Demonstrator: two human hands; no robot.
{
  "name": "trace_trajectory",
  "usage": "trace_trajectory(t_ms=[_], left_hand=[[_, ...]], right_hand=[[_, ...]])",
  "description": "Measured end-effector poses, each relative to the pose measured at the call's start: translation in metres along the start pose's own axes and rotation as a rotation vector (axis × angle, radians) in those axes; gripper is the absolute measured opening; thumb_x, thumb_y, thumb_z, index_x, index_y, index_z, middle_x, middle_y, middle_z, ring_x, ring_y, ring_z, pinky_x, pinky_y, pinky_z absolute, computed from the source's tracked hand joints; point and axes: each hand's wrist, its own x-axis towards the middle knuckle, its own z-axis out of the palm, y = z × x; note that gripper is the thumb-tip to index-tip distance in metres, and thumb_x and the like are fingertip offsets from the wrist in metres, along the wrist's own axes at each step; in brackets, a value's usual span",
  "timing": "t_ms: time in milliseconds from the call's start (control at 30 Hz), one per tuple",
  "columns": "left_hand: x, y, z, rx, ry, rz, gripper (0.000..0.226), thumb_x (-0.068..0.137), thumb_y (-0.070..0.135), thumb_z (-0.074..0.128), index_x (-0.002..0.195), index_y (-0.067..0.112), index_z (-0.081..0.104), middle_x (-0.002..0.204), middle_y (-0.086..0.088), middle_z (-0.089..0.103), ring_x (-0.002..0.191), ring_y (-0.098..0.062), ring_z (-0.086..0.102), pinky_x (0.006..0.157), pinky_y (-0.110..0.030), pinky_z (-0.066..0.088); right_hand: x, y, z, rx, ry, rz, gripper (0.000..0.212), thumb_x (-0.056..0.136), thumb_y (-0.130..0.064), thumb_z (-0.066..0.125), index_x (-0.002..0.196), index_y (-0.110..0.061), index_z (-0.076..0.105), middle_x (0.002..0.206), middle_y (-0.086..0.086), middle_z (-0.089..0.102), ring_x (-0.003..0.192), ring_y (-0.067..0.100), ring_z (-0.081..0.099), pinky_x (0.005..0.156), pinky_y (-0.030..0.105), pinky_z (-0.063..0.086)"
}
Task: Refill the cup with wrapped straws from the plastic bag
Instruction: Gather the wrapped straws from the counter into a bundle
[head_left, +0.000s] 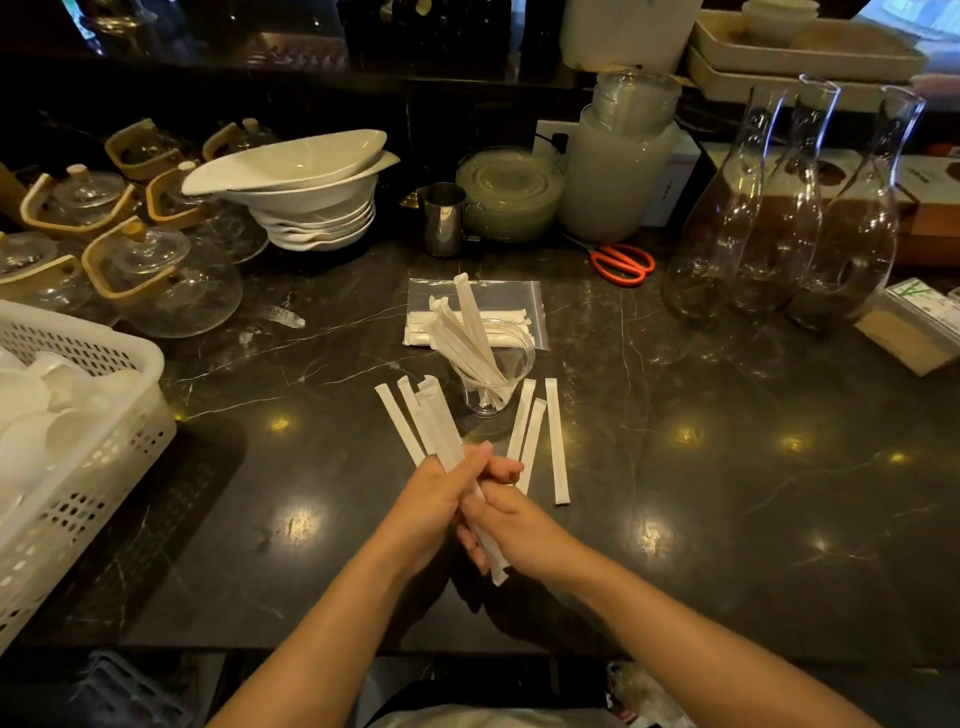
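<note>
A clear plastic cup (493, 387) stands mid-counter with several wrapped straws (470, 322) leaning in it. Behind it lies a clear plastic zip bag (514, 296) with more wrapped straws inside. My left hand (441, 496) and my right hand (514, 525) meet in front of the cup, both closed around a fanned bundle of wrapped straws (431, 421). The bundle's tops point up and away; its lower ends stick out below my right hand. Three loose wrapped straws (553, 441) lie on the counter just right of my hands.
A white slotted basket (104, 415) sits at the left edge. Glass teapots (161, 270) and stacked white bowls (311, 197) stand behind it. A steel jug (444, 218), red scissors (621, 262) and tall glass carafes (779, 208) line the back and right.
</note>
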Motion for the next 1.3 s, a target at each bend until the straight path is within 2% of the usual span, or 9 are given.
trace_trajectory(t_ms=[100,233,333,433,600,767,1033,1167,1300], left_hand=[[0.004,0.000,0.001,-0.006,0.039,-0.018,0.035,0.074,0.047,0.051,0.058,0.022,0.068,0.075,0.002,0.075,0.062,-0.015,0.068,0.046,-0.020,0.050],[0.013,0.004,-0.005,-0.036,0.148,-0.001,0.038,0.087,0.034,0.045,0.056,0.022,0.064,0.059,0.001,0.070,0.069,-0.017,0.069,0.062,-0.026,0.053],[0.018,0.005,-0.011,-0.043,0.231,0.017,0.037,0.092,0.028,0.041,0.062,0.017,0.060,0.045,0.003,0.062,0.054,-0.011,0.064,0.062,-0.025,0.050],[0.020,0.003,-0.013,-0.097,0.252,0.025,0.036,0.093,0.025,0.040,0.063,0.012,0.056,0.037,0.006,0.050,0.038,-0.007,0.047,0.055,-0.027,0.041],[0.023,-0.005,-0.011,-0.110,0.216,0.012,0.036,0.093,0.025,0.038,0.065,0.011,0.055,0.037,0.008,0.040,0.036,-0.005,0.034,0.043,-0.018,0.034],[0.026,-0.007,-0.013,-0.107,0.211,0.002,0.037,0.093,0.025,0.039,0.062,0.012,0.054,0.037,0.009,0.037,0.035,-0.005,0.032,0.040,-0.016,0.033],[0.027,-0.011,-0.019,-0.114,0.192,-0.011,0.038,0.092,0.025,0.040,0.057,0.015,0.050,0.036,0.008,0.037,0.034,-0.005,0.031,0.043,-0.018,0.032],[0.029,-0.010,-0.018,-0.116,0.184,-0.020,0.037,0.093,0.025,0.040,0.058,0.015,0.050,0.037,0.010,0.037,0.034,-0.005,0.032,0.041,-0.017,0.033],[0.030,-0.008,-0.017,-0.105,0.177,-0.016,0.038,0.093,0.024,0.039,0.058,0.014,0.050,0.037,0.009,0.037,0.034,-0.005,0.032,0.039,-0.016,0.033]], right_hand=[[0.002,-0.002,-0.005,0.002,-0.006,0.026,0.029,0.097,-0.027,0.033,0.087,-0.012,0.057,0.072,-0.002,0.056,0.061,0.007,0.056,0.066,0.019,0.050],[0.007,-0.004,-0.024,-0.158,-0.007,0.100,0.032,0.094,-0.024,0.043,0.115,-0.006,0.058,0.117,0.001,0.059,0.105,0.017,0.057,0.098,0.035,0.046],[0.013,-0.007,-0.051,-0.329,0.068,0.169,0.030,0.090,-0.026,0.050,0.115,-0.011,0.057,0.121,0.008,0.060,0.100,0.013,0.056,0.089,0.029,0.045],[0.024,-0.004,-0.072,-0.517,0.317,0.240,0.042,0.087,-0.036,0.053,0.123,-0.015,0.047,0.113,0.006,0.058,0.092,0.015,0.053,0.075,0.025,0.043],[0.052,0.012,-0.074,-0.860,0.558,0.407,0.077,0.075,-0.063,0.053,0.125,-0.007,0.036,0.131,0.013,0.046,0.116,0.032,0.049,0.086,0.043,0.045],[0.070,0.016,-0.070,-0.958,0.597,0.493,0.086,0.071,-0.067,0.054,0.124,-0.003,0.035,0.128,0.017,0.045,0.115,0.036,0.048,0.086,0.041,0.045],[0.074,0.011,-0.078,-0.799,0.575,0.551,0.064,0.077,-0.034,0.065,0.124,-0.001,0.037,0.127,0.018,0.048,0.115,0.034,0.051,0.088,0.039,0.045],[0.072,0.010,-0.085,-0.920,0.543,0.552,0.036,0.082,-0.015,0.058,0.114,-0.002,0.051,0.121,0.015,0.058,0.110,0.032,0.056,0.084,0.036,0.046],[0.069,0.008,-0.090,-0.978,0.498,0.568,0.029,0.083,-0.010,0.056,0.111,-0.004,0.055,0.118,0.015,0.060,0.108,0.033,0.058,0.080,0.035,0.046]])
